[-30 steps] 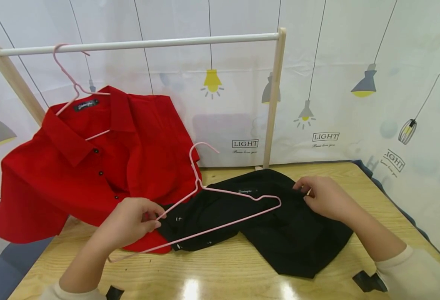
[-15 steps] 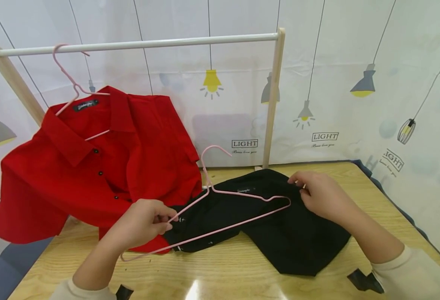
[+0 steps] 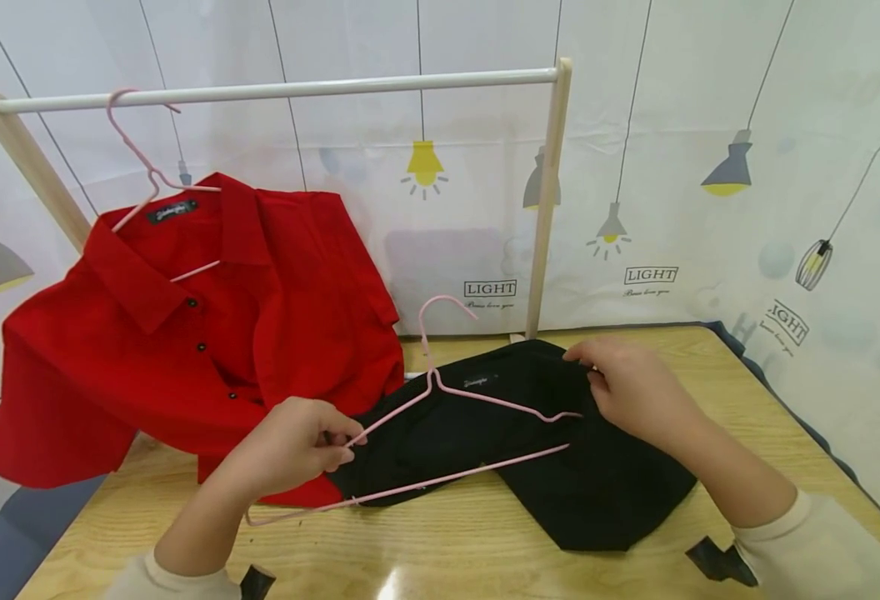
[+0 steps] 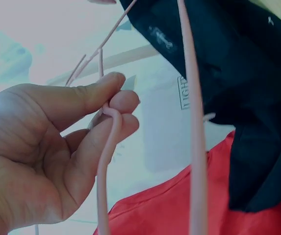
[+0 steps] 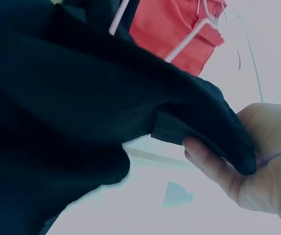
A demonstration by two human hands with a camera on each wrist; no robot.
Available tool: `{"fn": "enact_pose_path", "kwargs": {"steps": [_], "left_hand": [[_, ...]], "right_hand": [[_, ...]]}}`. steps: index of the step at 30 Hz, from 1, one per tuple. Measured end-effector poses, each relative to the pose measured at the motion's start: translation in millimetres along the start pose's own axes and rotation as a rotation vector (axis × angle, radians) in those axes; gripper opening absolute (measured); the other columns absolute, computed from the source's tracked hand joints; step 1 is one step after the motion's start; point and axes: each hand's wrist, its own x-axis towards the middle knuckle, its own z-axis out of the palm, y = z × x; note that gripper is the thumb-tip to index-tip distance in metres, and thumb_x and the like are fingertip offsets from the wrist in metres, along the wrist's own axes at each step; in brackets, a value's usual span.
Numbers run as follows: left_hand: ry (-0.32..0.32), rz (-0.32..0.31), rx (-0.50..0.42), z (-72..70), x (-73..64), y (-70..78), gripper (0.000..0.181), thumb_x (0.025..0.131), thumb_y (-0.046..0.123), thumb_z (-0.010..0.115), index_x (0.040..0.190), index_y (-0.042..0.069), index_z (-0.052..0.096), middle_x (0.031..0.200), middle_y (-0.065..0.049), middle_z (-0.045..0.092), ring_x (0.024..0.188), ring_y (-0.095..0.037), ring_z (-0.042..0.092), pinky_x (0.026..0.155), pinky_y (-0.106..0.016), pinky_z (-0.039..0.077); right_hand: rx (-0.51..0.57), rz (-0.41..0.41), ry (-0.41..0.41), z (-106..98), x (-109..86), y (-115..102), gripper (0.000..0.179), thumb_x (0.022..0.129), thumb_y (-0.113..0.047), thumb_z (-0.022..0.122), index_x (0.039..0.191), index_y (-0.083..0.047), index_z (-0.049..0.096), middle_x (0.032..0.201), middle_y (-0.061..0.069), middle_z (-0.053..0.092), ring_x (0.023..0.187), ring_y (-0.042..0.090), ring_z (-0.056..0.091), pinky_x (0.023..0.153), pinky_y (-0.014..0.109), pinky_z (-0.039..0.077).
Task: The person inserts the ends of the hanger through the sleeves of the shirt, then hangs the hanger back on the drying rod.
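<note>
My left hand [image 3: 297, 442] pinches a pink clothes hanger [image 3: 431, 377] by its left sloping arm, thumb against fingers in the left wrist view. The hook points up and the far end runs into a black shirt [image 3: 597, 483], which hides that tip. My right hand [image 3: 635, 383] grips the edge of the black shirt near its upper right. In the right wrist view the fabric [image 5: 81, 98] is lifted and folds over between thumb and fingers. The rest of the shirt lies on the table with its collar label [image 3: 477, 382] showing.
A red shirt [image 3: 297, 317] on another pink hanger [image 3: 136, 150] hangs from the white rail [image 3: 335, 86] of a wooden rack, at left. Its hem overlaps the black shirt's left part. The rack's right post [image 3: 548, 200] stands behind the black shirt on the wooden table [image 3: 320, 558].
The left hand has carried the hanger to the right, and its right end has slipped inside the black shirt. My right hand has shifted slightly left with the cloth.
</note>
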Motion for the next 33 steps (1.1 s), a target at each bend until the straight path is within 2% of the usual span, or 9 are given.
{"fn": "enact_pose_path", "kwargs": {"steps": [5,9,16,23,33], "left_hand": [[0.043,-0.009,0.006,13.1,8.6,4.2,0.018,0.081,0.000,0.075,0.097,0.007,0.076,0.065,0.009,0.059,0.054,-0.007,0.055,0.049,-0.025,0.046],[0.071,0.016,0.028,24.1,16.4,9.0,0.017,0.080,0.001,0.076,0.096,0.008,0.077,0.065,0.010,0.058,0.052,-0.004,0.052,0.051,-0.024,0.046],[0.147,0.026,0.092,40.6,26.9,14.6,0.015,0.079,0.002,0.078,0.091,0.012,0.077,0.066,0.011,0.057,0.056,-0.004,0.050,0.054,-0.023,0.046],[0.247,0.048,0.147,50.2,33.2,16.5,0.015,0.075,0.003,0.081,0.087,0.013,0.078,0.067,0.011,0.058,0.061,-0.003,0.052,0.056,-0.022,0.045],[0.282,0.066,0.143,61.1,40.0,22.0,0.015,0.075,0.002,0.081,0.086,0.012,0.078,0.068,0.009,0.060,0.063,-0.006,0.054,0.058,-0.022,0.046]], "right_hand": [[0.029,-0.039,-0.010,3.4,0.6,-11.4,0.028,0.078,0.014,0.063,0.102,0.002,0.068,0.097,0.015,0.069,0.088,0.030,0.066,0.076,0.046,0.054],[0.061,-0.051,-0.018,6.9,0.7,-20.1,0.028,0.078,0.012,0.065,0.104,0.002,0.068,0.096,0.014,0.069,0.085,0.027,0.066,0.074,0.042,0.054],[0.146,-0.026,-0.077,10.3,-1.5,-32.5,0.034,0.077,0.004,0.073,0.110,0.001,0.067,0.091,0.004,0.066,0.072,0.010,0.058,0.064,0.029,0.052],[0.161,0.004,-0.109,14.1,-5.1,-44.1,0.041,0.078,-0.001,0.075,0.117,0.000,0.064,0.095,0.002,0.062,0.074,0.007,0.054,0.065,0.026,0.051],[0.166,-0.051,-0.088,28.6,-4.8,-55.7,0.044,0.078,-0.004,0.076,0.120,-0.001,0.062,0.096,0.002,0.062,0.073,0.006,0.054,0.062,0.022,0.049]]}}
